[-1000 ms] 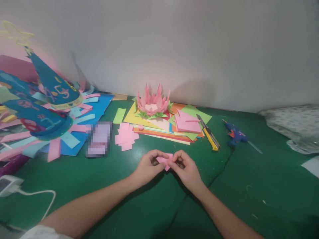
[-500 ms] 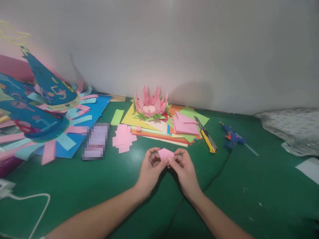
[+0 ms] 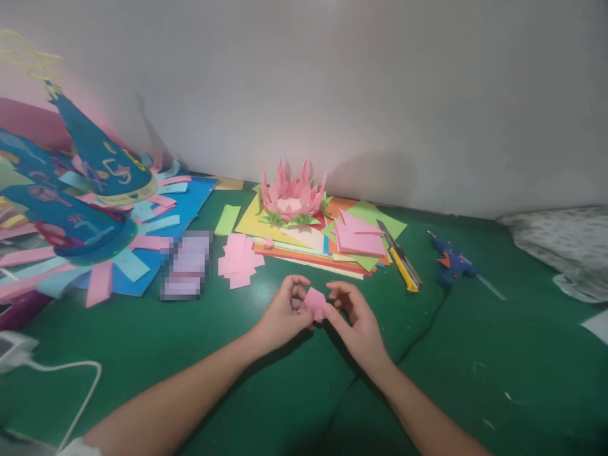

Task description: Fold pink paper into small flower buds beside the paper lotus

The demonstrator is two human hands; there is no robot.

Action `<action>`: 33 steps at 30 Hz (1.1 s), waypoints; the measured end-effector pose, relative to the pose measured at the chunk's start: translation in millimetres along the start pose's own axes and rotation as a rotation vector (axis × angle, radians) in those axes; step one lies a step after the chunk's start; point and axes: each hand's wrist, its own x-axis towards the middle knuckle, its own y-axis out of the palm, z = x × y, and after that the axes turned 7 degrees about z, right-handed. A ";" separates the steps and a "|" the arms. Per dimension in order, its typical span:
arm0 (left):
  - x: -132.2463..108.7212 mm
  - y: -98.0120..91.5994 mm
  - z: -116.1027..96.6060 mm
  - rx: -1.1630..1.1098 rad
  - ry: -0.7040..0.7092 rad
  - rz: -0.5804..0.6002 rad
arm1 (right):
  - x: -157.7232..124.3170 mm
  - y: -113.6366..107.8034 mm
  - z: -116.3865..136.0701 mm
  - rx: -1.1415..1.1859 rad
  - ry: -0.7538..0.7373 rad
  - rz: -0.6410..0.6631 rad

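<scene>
Turned since the earlier frame, your pink paper (image 3: pixel 315 301) sits lower centre, pinched in your left hand (image 3: pixel 287 315); your right hand (image 3: pixel 357 324) parts, thumb at the edge, suggesting a regrip.

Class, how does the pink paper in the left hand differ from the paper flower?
The pink paper is small; the paper flower is larger. The pink paper is plain, while the flower also has green leaves. The left hand holds the pink paper; the flower stands on coloured sheets. Both are largely pink.
</scene>
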 end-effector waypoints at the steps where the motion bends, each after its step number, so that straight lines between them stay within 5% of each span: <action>1: -0.1 -0.5 1.4 0.033 0.010 0.008 | 0.6 -0.1 0.4 -0.010 -0.021 -0.003; 15: -0.9 1.5 0.7 -0.049 -0.002 -0.017 | 3.3 1.0 -3.7 0.248 0.116 -0.002; 33: -0.2 2.7 3.1 -0.104 0.026 -0.087 | -0.8 -1.6 6.9 -0.166 -0.090 -0.069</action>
